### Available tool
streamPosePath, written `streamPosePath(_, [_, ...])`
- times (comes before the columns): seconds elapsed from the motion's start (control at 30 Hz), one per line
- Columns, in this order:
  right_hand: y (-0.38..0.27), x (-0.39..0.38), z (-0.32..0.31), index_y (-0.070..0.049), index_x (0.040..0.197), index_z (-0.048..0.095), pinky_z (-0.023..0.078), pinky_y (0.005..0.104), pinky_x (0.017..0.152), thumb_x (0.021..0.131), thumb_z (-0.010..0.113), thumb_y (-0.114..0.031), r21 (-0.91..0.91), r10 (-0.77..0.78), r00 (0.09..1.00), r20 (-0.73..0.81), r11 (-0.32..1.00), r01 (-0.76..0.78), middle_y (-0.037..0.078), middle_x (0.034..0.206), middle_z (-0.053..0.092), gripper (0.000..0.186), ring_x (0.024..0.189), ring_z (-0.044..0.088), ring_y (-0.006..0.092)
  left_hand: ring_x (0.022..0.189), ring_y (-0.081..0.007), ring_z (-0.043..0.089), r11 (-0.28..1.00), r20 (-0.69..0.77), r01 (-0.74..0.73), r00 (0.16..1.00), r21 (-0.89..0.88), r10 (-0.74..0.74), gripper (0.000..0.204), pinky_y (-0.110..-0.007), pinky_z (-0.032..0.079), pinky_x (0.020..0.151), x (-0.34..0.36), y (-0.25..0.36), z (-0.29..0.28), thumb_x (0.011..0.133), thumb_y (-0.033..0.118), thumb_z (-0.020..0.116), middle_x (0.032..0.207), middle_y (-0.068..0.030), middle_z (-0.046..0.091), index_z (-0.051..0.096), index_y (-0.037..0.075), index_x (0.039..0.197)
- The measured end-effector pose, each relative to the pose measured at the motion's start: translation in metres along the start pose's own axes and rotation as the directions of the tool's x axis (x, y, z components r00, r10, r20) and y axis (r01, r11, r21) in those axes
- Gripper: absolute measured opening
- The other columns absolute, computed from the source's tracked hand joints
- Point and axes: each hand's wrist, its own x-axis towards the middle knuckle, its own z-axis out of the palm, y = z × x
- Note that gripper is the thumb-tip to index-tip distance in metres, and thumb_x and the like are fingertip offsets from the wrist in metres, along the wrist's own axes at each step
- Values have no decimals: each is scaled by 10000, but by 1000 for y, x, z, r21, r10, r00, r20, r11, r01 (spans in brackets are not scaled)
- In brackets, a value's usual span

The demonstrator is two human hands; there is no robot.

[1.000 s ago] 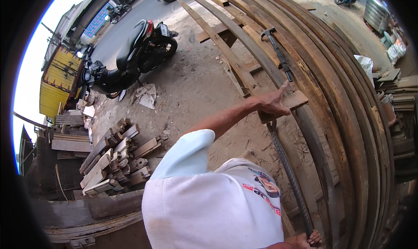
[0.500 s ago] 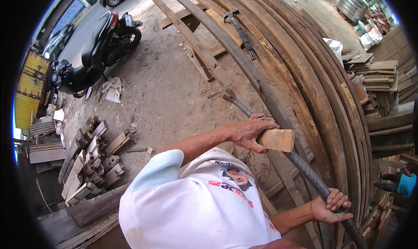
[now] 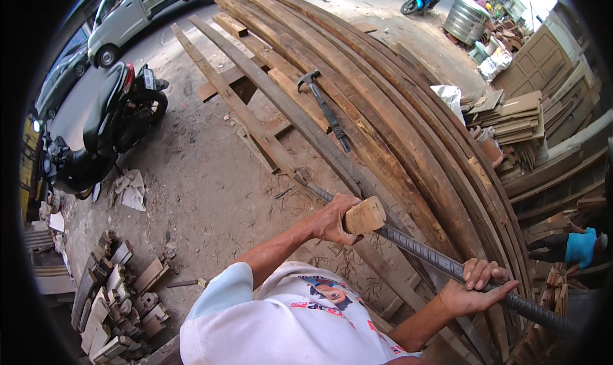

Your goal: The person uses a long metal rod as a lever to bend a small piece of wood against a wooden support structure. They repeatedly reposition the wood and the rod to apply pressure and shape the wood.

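A long ribbed steel pry bar runs slantwise across the middle, its flattened end resting at or just above a plank. My left hand is closed round a short wooden block, which lies against the bar; whether the fingers also take in the bar is hidden. Farther down the shaft, my right hand grips the bar, fingers curled over it and thumb stretched along it. A claw hammer with a dark handle lies on the planks beyond my hands.
Long timber planks stretch away on the right. Wood offcuts are heaped at lower left. A black motorcycle stands on the left, with a silver van behind. A person in a blue shirt is at far right.
My view has shifted, so the surroundings sit lower and farther left. The bar's near end has risen with my right hand, and the bar slopes less. Both hands keep their hold.
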Motion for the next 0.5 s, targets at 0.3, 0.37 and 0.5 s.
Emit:
streamPosePath(0.3, [27, -34, -56, -120, 812, 482, 307, 218, 420, 1078, 444, -424, -82, 8, 977, -214, 996, -26, -47, 567, 326, 406, 404, 318, 55, 931, -323, 572, 998, 189, 0, 982, 59, -11, 545, -406, 379, 911, 0, -26, -17, 658, 311, 833, 930, -122, 587, 588, 58, 1075])
streamPosePath(0.37, [36, -50, -100, -122, 815, 483, 328, 229, 448, 1074, 451, -414, -70, 69, 920, -387, 992, -104, -44, 569, 325, 392, 423, 335, 62, 919, -328, 567, 995, 183, -34, 983, 94, 16, 519, -406, 373, 905, -5, -30, -9, 661, 316, 827, 903, -130, 568, 574, 60, 1034])
streamPosePath(0.5, [31, -65, -122, -116, 841, 501, 353, 248, 507, 1064, 431, -466, -154, 81, 979, -185, 982, -110, -29, 602, 353, 421, 462, 352, 79, 901, -322, 555, 993, 189, -13, 982, 119, -10, 528, -404, 370, 902, -11, -34, -5, 652, 322, 829, 906, -129, 573, 576, 57, 1032])
